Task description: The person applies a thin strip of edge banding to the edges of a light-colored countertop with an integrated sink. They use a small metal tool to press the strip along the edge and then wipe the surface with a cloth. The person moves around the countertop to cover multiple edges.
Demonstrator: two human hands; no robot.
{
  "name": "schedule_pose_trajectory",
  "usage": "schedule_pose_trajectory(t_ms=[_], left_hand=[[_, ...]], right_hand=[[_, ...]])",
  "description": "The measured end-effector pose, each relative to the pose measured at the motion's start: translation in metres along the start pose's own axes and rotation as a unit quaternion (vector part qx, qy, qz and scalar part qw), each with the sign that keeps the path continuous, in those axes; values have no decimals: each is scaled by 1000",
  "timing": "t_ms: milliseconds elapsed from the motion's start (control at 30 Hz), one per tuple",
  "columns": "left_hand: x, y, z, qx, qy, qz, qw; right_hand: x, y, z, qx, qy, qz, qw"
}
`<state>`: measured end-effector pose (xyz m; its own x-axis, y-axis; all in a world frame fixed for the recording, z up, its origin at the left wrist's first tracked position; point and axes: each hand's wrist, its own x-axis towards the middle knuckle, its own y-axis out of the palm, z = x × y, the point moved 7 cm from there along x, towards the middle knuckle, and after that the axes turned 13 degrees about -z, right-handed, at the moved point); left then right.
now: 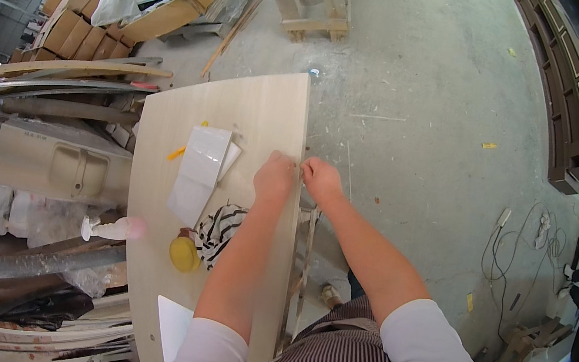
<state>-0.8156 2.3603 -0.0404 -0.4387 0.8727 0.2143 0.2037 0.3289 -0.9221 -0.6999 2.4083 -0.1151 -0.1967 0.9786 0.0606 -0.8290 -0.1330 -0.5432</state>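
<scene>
Panel [262, 113], pale wood-grain, long, one side slightly bowed; lies flat before me, running from twelve o'clock down to seven. Clock read about my hands, twelve straight ahead.

Left hand [275, 177]: mine; at the panel's right-hand edge, fingers curled in narrow, back of the hand uppermost. Contents: cannot tell.

Right hand [320, 178]: mine; just beside the left at the same edge, on its floor side, fingers drawn in narrow toward the thumb. Anything between them is too small for me to tell.

On the panel:
- Glossy white folded packet [201, 160], nine o'clock.
- Yellow strip [176, 153], nine o'clock, just beyond the packet.
- Black-and-white striped cloth [220, 230], between seven and eight, near my left forearm.
- Yellow rounded item [184, 253], between seven and eight, just beside the cloth; kind unclear.
- White sheet [171, 324], seven o'clock, partly behind my sleeve.
- Spray bottle [119, 229], pinkish with white head, eight o'clock, at the far left edge.

Surroundings:
- Beige basin unit [57, 160], nine o'clock.
- Cardboard cartons [79, 37], stacked, ten o'clock.
- Wooden trestle [317, 7], white-topped, twelve o'clock.
- Dark brown frames [553, 93], two o'clock.
- Loose cable [495, 245], between three and four, on grey concrete floor [425, 126].
</scene>
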Motion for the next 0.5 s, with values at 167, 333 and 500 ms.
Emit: schedule_pose_trajectory(t_ms=[167, 333, 500], left_hand=[[-13, -3, 2, -21, 18, -4, 1000], [-27, -4, 7, -17, 27, -17, 999], [-41, -5, 12, 2, 12, -9, 1000]], right_hand=[[-12, -2, 0, 9, -1, 0, 1000], [-26, -2, 1, 14, -12, 3, 1000], [-41, -6, 4, 0, -19, 5, 1000]])
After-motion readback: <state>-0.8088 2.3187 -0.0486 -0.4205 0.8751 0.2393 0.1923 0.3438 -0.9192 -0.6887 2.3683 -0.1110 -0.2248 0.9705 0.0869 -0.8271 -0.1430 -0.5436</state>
